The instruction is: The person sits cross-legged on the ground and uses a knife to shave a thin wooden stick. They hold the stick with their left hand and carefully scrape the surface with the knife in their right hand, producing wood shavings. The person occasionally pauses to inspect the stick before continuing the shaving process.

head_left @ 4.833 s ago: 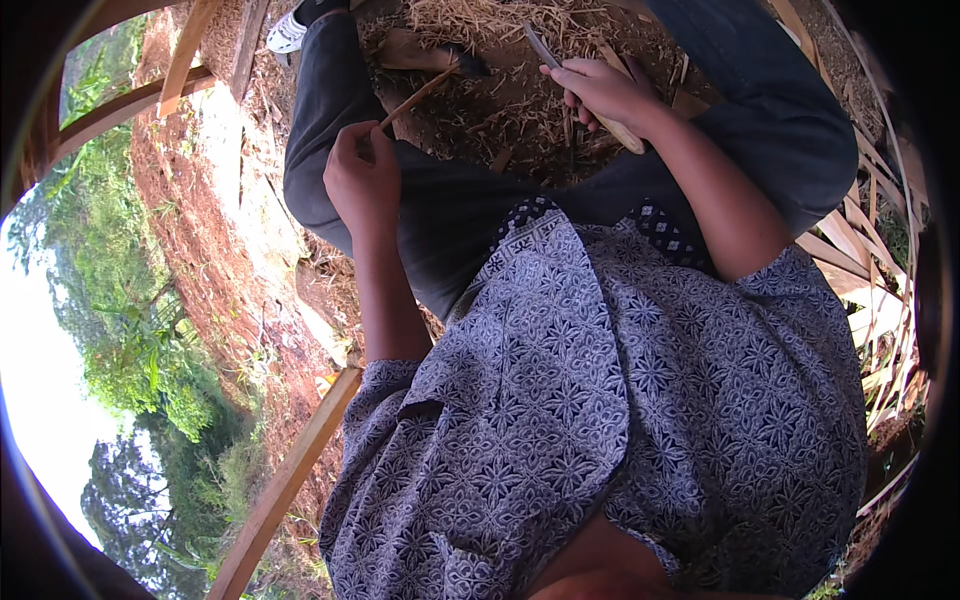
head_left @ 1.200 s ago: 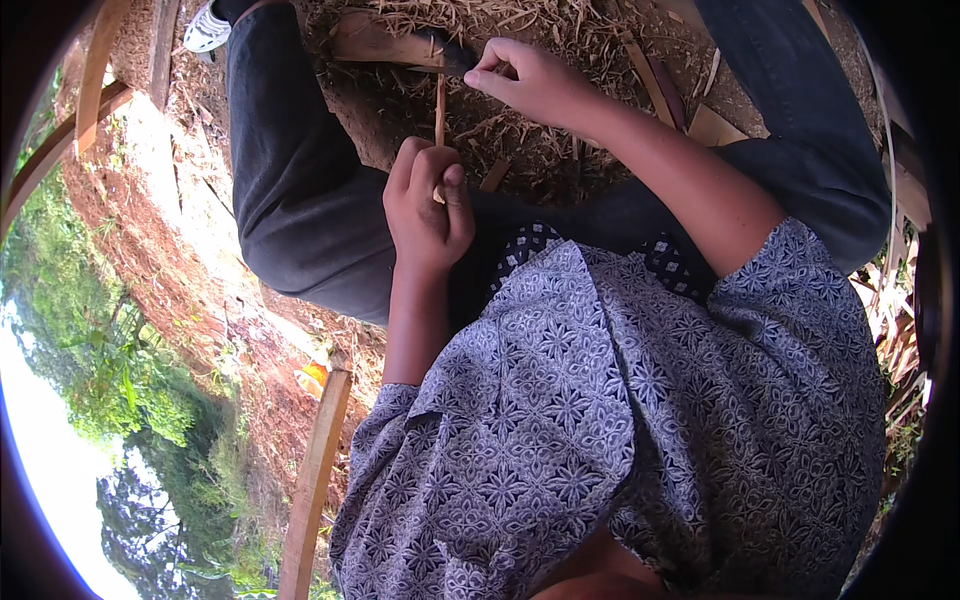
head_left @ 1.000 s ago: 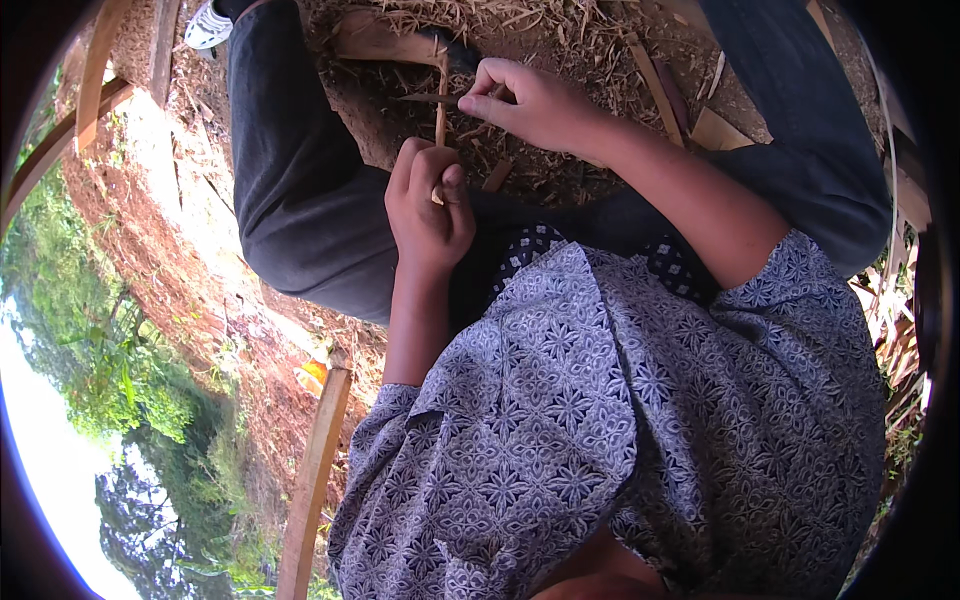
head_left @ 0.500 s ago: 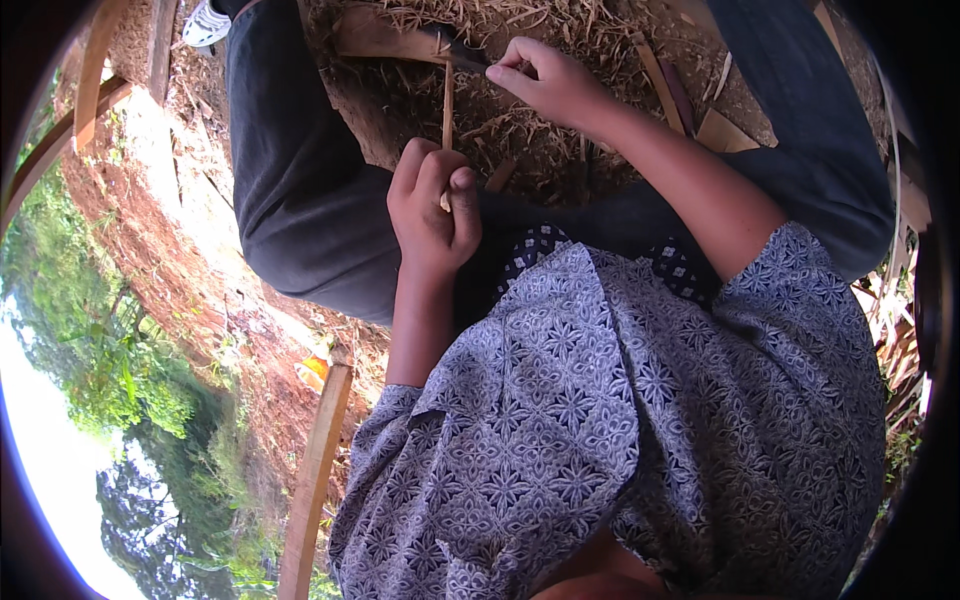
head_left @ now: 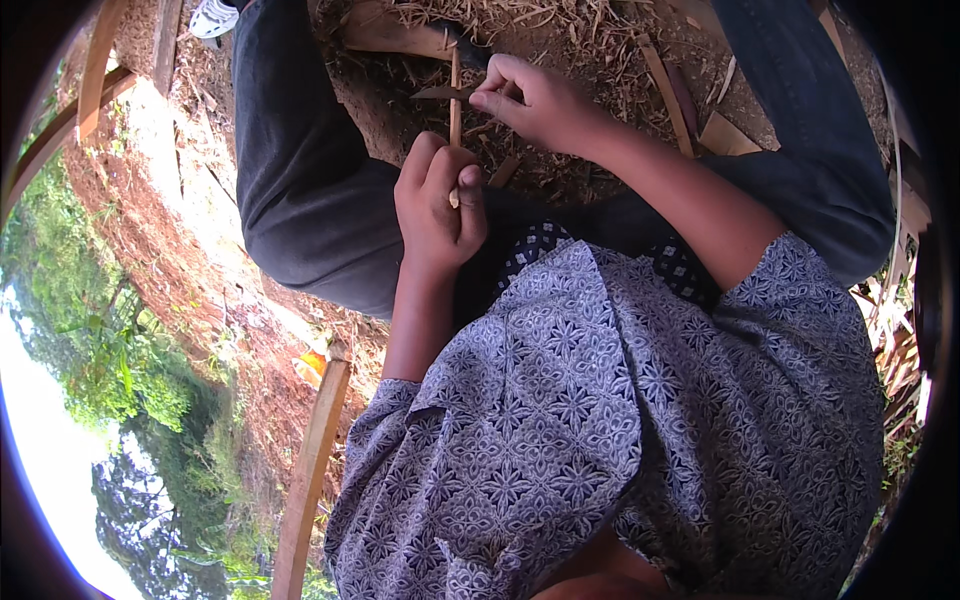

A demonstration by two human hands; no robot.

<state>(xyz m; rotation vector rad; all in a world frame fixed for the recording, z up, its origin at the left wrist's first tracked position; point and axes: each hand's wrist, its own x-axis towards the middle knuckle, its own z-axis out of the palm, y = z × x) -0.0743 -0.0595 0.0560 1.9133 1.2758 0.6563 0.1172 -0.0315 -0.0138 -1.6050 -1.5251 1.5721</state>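
Note:
Wrapped in a fist, my left hand (head_left: 438,195) grips a thin wooden stick (head_left: 456,118), whose pale lower end pokes out by the thumb. The stick points away from me, and its far end meets a wooden block (head_left: 395,36) on the ground. My right hand (head_left: 530,100) is closed on a knife; its dark blade (head_left: 437,94) lies across the stick, a little beyond my left fist. The knife's handle is mostly hidden in my fingers.
Wood shavings (head_left: 575,45) litter the soil between my bent legs. Flat wooden pieces (head_left: 667,92) lie to the right of my right hand. A wooden post (head_left: 312,480) stands at the lower left, with a sunlit dirt slope (head_left: 150,200) beyond.
My right hand has drawn the knife nearer to me along the stick, and its blade now shows across it. The left hand keeps its grip, shifted slightly right.

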